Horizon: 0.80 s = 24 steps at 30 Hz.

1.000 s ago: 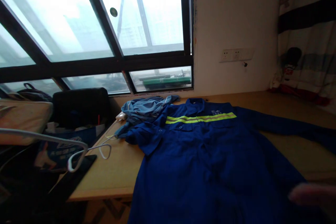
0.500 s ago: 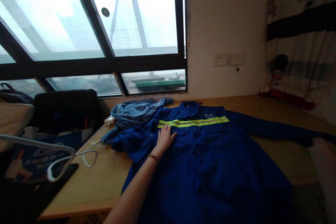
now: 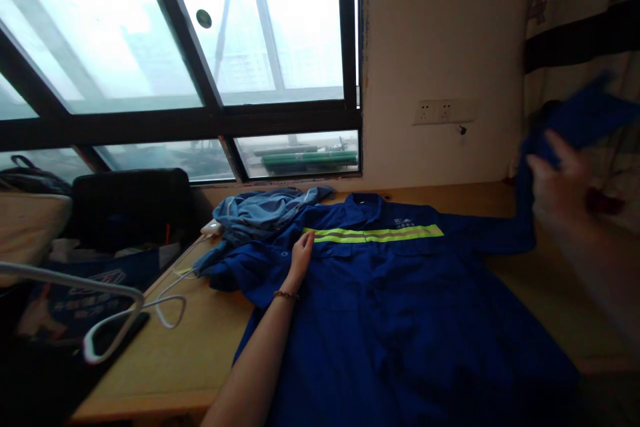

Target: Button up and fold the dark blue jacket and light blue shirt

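A dark blue work jacket [image 3: 400,307] with a yellow reflective stripe lies flat on a wooden table [image 3: 200,340], collar toward the window. My left hand [image 3: 300,257] rests flat on its left chest area, fingers stretched out, a bead bracelet on the wrist. My right hand [image 3: 557,187] is raised at the right, blurred by motion, gripping the jacket's right sleeve [image 3: 580,117], which is lifted off the table.
A crumpled lighter blue garment [image 3: 265,210] lies by the window behind the jacket. A white hanger [image 3: 125,313] juts over the table's left edge. A black chair back [image 3: 130,207] and bags stand at left. A wall socket [image 3: 443,110] and striped curtain [image 3: 580,27] are at right.
My left hand has stayed on the jacket's chest, shifting slightly. My right hand has risen at the right, lifting the right sleeve off the table.
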Each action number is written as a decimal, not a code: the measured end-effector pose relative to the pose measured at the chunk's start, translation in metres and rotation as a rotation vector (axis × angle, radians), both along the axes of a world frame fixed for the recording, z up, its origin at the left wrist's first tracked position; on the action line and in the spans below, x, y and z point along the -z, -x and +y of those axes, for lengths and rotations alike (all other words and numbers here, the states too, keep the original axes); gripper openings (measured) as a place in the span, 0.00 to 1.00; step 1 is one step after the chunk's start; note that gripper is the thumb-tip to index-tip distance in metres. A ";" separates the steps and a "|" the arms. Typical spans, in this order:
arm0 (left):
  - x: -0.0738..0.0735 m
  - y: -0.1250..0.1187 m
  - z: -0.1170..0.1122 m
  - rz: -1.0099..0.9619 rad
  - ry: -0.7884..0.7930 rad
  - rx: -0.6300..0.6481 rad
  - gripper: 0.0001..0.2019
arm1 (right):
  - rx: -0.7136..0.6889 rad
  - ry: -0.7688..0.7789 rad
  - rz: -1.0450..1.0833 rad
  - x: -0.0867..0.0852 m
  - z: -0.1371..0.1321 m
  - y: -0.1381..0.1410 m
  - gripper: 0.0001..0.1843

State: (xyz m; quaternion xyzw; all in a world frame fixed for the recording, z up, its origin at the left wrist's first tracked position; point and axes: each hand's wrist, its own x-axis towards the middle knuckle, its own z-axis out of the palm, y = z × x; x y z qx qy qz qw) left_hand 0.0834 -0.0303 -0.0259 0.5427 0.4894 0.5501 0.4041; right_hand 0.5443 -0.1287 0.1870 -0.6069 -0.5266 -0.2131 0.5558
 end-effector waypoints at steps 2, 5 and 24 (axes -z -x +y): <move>-0.007 0.007 -0.003 -0.379 0.108 0.159 0.29 | -0.420 0.198 -0.024 0.007 0.002 0.082 0.24; -0.017 0.022 -0.011 -0.745 0.273 0.450 0.36 | -0.952 0.596 -0.302 0.045 -0.014 0.199 0.22; -0.020 0.044 0.001 -0.421 0.313 0.155 0.18 | -0.724 0.814 -0.396 0.196 0.007 0.270 0.25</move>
